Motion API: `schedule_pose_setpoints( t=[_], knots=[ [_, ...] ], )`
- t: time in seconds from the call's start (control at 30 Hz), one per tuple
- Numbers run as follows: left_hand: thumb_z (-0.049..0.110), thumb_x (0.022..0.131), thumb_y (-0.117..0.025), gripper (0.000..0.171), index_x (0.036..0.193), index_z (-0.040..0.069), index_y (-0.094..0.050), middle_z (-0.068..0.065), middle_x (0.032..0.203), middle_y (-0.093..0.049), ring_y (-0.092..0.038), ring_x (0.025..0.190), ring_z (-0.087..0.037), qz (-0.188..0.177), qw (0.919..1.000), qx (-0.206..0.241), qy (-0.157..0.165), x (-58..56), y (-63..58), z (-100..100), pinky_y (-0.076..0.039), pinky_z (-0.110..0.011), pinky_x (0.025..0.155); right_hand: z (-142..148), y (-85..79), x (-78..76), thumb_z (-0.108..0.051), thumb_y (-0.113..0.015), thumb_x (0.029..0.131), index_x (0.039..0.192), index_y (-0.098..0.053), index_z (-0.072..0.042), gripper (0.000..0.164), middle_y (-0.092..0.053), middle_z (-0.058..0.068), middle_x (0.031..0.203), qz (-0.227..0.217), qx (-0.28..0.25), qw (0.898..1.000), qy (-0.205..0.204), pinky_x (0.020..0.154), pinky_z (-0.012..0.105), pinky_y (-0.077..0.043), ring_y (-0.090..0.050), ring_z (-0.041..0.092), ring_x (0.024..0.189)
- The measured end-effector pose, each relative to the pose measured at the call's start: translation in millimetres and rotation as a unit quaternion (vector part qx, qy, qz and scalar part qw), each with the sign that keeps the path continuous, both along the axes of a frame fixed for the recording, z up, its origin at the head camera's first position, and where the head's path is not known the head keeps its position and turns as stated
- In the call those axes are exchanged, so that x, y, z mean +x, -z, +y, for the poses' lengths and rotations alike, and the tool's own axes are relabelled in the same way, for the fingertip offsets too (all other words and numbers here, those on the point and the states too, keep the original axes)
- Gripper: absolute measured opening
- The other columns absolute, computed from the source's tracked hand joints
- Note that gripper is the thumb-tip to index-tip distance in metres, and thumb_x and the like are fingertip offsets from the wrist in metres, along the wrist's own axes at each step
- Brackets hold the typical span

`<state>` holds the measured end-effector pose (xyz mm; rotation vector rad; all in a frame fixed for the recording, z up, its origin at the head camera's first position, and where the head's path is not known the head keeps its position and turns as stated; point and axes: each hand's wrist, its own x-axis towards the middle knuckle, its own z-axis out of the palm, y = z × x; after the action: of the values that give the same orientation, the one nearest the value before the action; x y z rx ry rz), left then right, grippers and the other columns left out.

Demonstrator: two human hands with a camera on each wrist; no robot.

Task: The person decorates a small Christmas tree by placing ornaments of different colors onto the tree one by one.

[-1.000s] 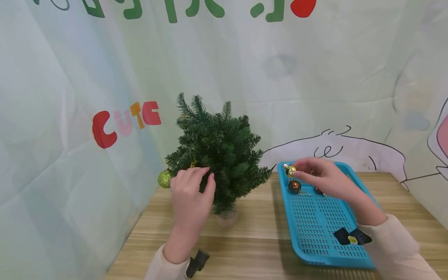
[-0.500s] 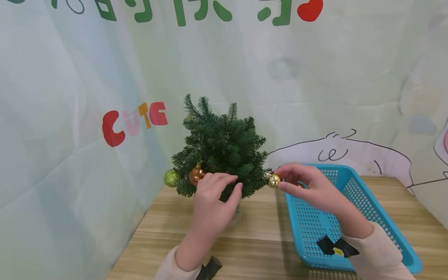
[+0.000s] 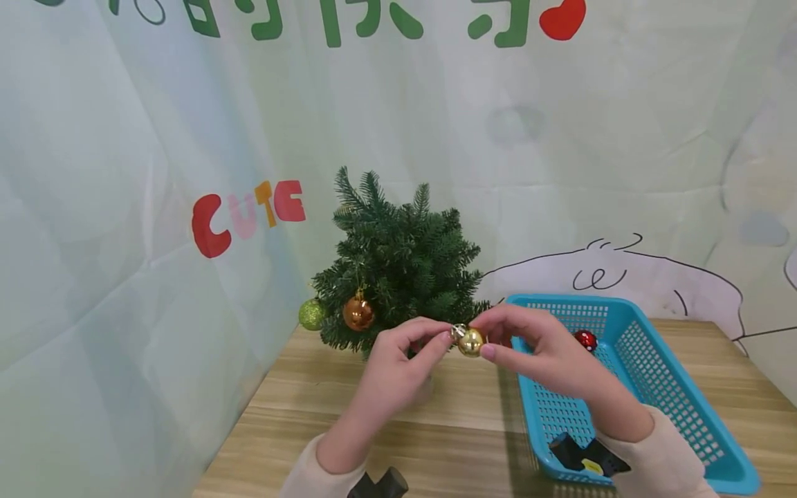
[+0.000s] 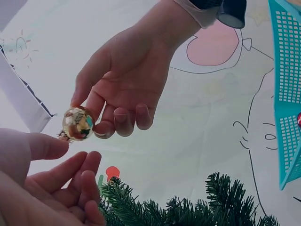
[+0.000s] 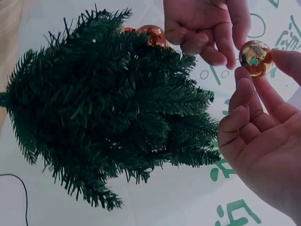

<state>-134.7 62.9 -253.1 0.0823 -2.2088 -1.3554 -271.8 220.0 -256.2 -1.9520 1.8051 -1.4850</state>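
Observation:
A shiny gold Christmas ball with a small silvery cap hangs in front of the tree, between both hands. My right hand pinches it between thumb and fingertips, the other fingers loosely bent. From the left, my left hand reaches in, its thumb tip right at the cap; in the left wrist view a gap shows between that thumb and the fingers. Behind the hands stands a small green Christmas tree. A copper ball and a glittery lime ball hang on its left side.
At the right, a blue plastic basket sits on the wooden table, with a red ball inside, partly behind my right hand. A printed cloth backdrop rises behind the tree and along the left.
My right hand has lifted the gold ball from the basket and brought it left, in front of the tree. My left hand has moved right from the copper ball to meet it.

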Motion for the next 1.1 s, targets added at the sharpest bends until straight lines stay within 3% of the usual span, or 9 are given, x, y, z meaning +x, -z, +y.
schedule_pose_setpoints(
  t=[0.33, 0.73, 1.1],
  knots=[
    [0.011, 0.084, -0.061, 0.011, 0.092, 0.008, -0.069, -0.001, 0.090, -0.067, -0.054, 0.074, -0.009, 0.020, 0.9988, -0.010, 0.045, -1.4, 0.2, 0, -0.045, -0.025, 0.068, 1, 4.1, 2.5, 0.002, -0.059, 0.082, 0.107, -0.058, -0.011, 0.028, -0.061, -0.003, 0.090, -0.038, 0.003, 0.999, -0.009, 0.064, 0.026, -0.048, -0.056, 0.011, 0.076],
    [0.012, 0.085, -0.060, 0.007, 0.087, 0.011, -0.067, 0.001, 0.080, -0.064, -0.051, 0.070, -0.011, 0.039, 0.9983, -0.029, 0.032, -3.1, 2.1, -3, -0.044, -0.027, 0.068, 0, 12.7, 2.1, 0.003, -0.058, 0.083, 0.108, -0.057, -0.007, 0.027, -0.060, 0.001, 0.094, -0.082, -0.001, 0.996, -0.021, 0.068, 0.028, -0.050, -0.057, 0.013, 0.078],
    [0.010, 0.083, -0.062, 0.007, 0.087, 0.009, -0.067, -0.002, 0.080, -0.064, -0.054, 0.072, -0.010, 0.053, 0.9971, -0.027, 0.046, -3.6, 5.1, -3, -0.046, -0.027, 0.069, -3, 21.8, 2.6, 0.007, -0.056, 0.082, 0.105, -0.056, -0.005, 0.026, -0.058, 0.000, 0.092, -0.075, -0.026, 0.995, -0.052, 0.067, 0.027, -0.049, -0.055, 0.012, 0.076]
  ],
)
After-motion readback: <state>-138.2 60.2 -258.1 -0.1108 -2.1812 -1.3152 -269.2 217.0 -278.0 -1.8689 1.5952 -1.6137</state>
